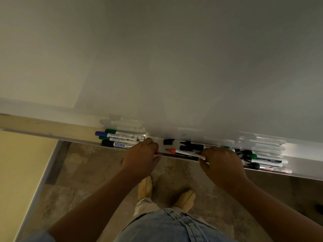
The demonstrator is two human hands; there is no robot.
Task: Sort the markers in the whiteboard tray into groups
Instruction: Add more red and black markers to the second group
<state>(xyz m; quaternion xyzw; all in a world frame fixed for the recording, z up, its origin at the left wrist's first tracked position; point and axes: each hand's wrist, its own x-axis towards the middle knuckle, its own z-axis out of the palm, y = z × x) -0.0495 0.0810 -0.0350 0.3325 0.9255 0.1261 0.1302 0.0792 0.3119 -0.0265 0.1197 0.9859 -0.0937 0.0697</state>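
At the tray, the left hand curled round a red cap while the right hand pinched the red marker.

Both arms reach forward; left hand fingers curled, perhaps gripping; right hand pinching (knuckles up).

Marker colours.
Blue cap, green cap and black cap topped white barrels; the uncapped marker showed red, like the red cap; the tray was silver, the floor mottled brown.
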